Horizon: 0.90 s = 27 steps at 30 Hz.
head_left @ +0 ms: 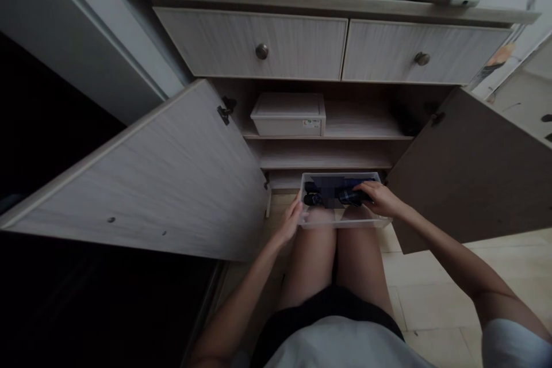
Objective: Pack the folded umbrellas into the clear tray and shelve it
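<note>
Head view, the only one: a clear bin is seen low before an open cabinet, just above the person's knees (whether it rests on them or on the floor cannot be told). Its left wall is met by the left hand, fingers laid loosely along the corner; a firm hold cannot be confirmed. Inside the bin, the right hand is curled over a dark roll, fingers closed around it as far as the dim picture allows. Up and beyond both hands a white lidded box sits on a shelf. Just outside the right forearm the right door stands open. If the roll were pulled up with the bin steadied on one side only, the bin could be tipped or dragged toward the right hand. The forearm could also be knocked against the door edge.
</note>
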{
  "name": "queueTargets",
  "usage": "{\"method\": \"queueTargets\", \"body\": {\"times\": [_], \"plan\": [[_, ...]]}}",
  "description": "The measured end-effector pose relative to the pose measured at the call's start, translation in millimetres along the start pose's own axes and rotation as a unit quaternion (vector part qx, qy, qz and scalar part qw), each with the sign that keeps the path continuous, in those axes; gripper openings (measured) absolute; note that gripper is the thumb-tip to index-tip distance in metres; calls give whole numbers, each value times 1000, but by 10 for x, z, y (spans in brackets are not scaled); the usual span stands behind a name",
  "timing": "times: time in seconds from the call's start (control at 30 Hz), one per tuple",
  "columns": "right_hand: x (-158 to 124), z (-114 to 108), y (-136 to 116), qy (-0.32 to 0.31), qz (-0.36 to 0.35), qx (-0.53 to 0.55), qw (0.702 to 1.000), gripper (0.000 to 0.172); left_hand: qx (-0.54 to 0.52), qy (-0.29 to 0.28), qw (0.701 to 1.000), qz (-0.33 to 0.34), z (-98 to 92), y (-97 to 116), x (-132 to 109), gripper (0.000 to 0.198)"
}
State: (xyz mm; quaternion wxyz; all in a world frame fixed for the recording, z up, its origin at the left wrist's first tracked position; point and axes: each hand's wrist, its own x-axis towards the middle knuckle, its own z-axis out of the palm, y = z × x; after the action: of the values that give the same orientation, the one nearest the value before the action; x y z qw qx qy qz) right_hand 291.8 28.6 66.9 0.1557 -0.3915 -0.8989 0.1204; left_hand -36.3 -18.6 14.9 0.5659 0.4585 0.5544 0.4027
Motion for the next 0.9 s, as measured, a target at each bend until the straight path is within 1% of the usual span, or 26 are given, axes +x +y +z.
{"method": "queueTargets", "body": {"times": [0.07, 0.13, 0.27, 0.37, 0.5, 0.53, 0.6, 0.67, 0.73, 0.77, 0.8, 0.83, 0.9], "plan": [[22, 58, 16, -7, 10, -1, 1000, 45, 1, -7, 1000, -3, -15, -7, 8, 76], [38, 96, 22, -13, 35, -11, 999, 43, 3, -9, 1000, -3, -29, -16, 19, 77], [69, 107, -8, -31, 78, -69, 994, 35, 9, -14, 1000, 15, -56, -49, 40, 73], [108, 91, -61, -57, 81, -116, 988, 32, 7, -22, 1000, 9, -66, -76, 54, 73], [148, 64, -152, -89, 73, -187, 976, 28, -7, -16, 1000, 5, -55, -76, 74, 76], [152, 40, -163, -99, 70, -196, 973, 30, -9, -13, 1000, 5, -49, -71, 78, 76], [160, -54, -139, -121, 53, -184, 974, 40, -9, -7, 1000, 0, -40, -62, 80, 75], [192, -222, -23, -121, 22, -130, 984, 50, -9, -1, 1000, -7, -35, -61, 78, 73], [272, -445, 204, -73, 22, -82, 994, 49, -15, 1, 1000, -10, -34, -65, 73, 70], [332, -563, 354, -30, 53, -80, 995, 47, -17, 1, 1000, -10, -34, -67, 71, 69], [405, -677, 522, 16, 104, -98, 990, 46, -17, 1, 1000, -9, -34, -67, 68, 69], [485, -780, 703, 56, 172, -126, 976, 45, -15, 1, 1000, -10, -34, -65, 66, 70], [655, -947, 1068, 117, 312, -175, 926, 47, -8, -1, 1000, -15, -30, -56, 61, 73]]}}
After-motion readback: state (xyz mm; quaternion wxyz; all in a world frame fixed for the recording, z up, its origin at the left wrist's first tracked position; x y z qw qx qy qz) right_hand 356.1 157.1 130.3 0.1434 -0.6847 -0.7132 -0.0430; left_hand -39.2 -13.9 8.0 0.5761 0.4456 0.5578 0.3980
